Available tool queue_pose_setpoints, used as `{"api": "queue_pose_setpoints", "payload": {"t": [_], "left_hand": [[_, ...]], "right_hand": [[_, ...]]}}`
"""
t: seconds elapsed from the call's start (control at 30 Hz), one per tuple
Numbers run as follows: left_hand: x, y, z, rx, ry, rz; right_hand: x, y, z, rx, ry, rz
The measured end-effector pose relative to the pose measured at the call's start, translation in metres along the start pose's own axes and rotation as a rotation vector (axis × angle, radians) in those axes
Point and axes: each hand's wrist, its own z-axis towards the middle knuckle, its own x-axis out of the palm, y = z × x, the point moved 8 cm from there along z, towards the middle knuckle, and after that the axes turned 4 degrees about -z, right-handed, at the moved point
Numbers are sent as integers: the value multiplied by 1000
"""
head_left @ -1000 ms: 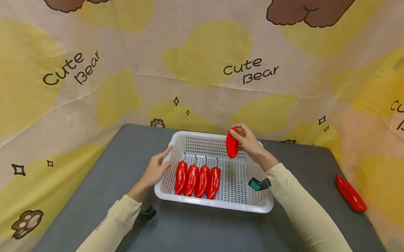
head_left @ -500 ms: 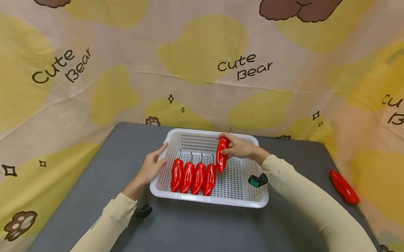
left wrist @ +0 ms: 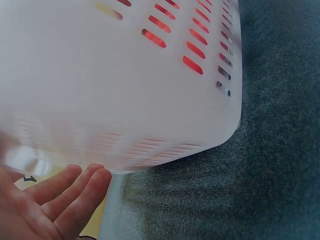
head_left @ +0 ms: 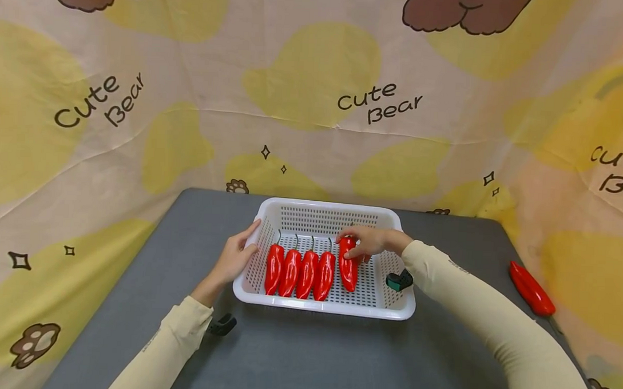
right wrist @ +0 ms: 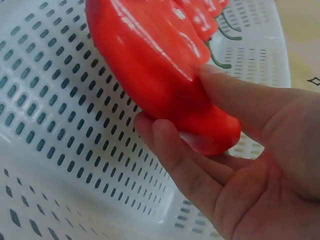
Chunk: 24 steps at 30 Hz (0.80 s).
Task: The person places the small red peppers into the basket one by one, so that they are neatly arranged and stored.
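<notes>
In the head view my right hand (head_left: 367, 242) pinches a red pepper (head_left: 348, 271) inside a white perforated plastic basket (head_left: 323, 310). The right wrist view shows the thumb on one side of the pepper (right wrist: 155, 65) and fingers on the other, near its stem end. This pepper stands stem toward the back, just right of a row of several red peppers (head_left: 307, 274) lying side by side, stems also to the back. My left hand (head_left: 232, 260) touches the basket's left rim. Its fingers (left wrist: 85, 200) lie nearly straight against the outer wall in the left wrist view.
One more red pepper (head_left: 532, 289) lies outside the basket near the right edge of the grey table (head_left: 311, 360). A yellow-patterned cloth (head_left: 314, 103) hangs behind and at both sides. Dark devices (head_left: 221, 325) sit at both wrists.
My right hand has lowered the pepper from above the basket's back rim down into it, toward the row, with its lower end swinging forward. The left hand has stayed at the rim.
</notes>
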Motion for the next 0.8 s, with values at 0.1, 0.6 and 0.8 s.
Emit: {"api": "queue_pose_setpoints", "payload": {"t": [0.1, 0.6, 0.8], "left_hand": [[0, -1, 0, 2, 0, 1], [1, -1, -1, -3, -5, 10], [1, -2, 0, 6, -2, 8]], "right_hand": [[4, -4, 1, 33, 13, 3], [27, -6, -4, 142, 160, 151], [27, -5, -7, 139, 143, 158]]}}
